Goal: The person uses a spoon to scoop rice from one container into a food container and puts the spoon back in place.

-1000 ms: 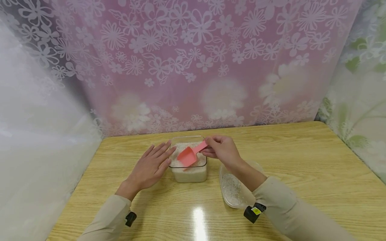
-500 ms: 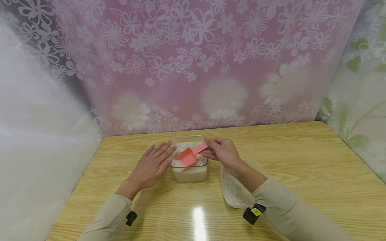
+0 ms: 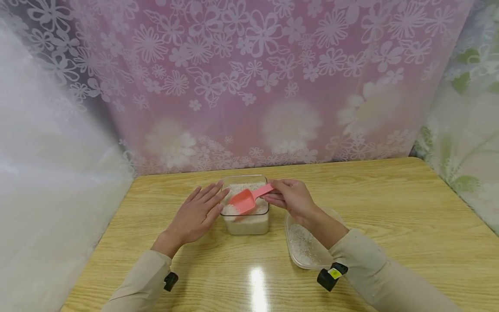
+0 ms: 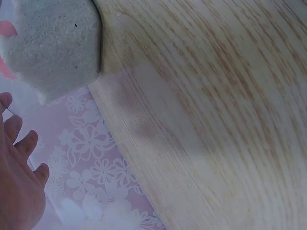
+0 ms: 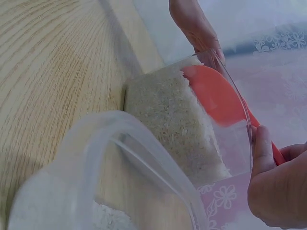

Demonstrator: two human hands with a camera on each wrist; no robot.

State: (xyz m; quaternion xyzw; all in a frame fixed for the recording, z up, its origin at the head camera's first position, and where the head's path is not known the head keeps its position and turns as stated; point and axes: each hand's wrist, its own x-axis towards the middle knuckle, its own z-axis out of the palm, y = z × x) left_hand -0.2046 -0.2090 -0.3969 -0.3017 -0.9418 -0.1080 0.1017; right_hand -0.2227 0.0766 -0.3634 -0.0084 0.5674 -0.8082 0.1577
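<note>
A clear square container [image 3: 249, 230] of white rice [image 3: 246, 188] stands near the back of the table. My right hand [image 3: 293, 198] pinches the handle of a pink scoop [image 3: 243, 201] between thumb and fingers, at the container's right rim. The scoop's front edge is down in the rice, and in the right wrist view its bowl [image 5: 213, 93] shows through the clear wall. Grains heap at its left lip. My left hand [image 3: 196, 216] lies at the container's left side, fingers extended, fingertips at the rim.
A second clear plastic container [image 3: 292, 251], holding a little rice, sits in front and to the right, partly under my right forearm. A floral curtain [image 3: 241, 86] closes off the table's [image 3: 210, 281] back edge, with pale sheets at both sides.
The scoop and my right hand have shifted slightly right, and a small heap of rice now shows at the scoop's left lip. My left hand stays at the rim.
</note>
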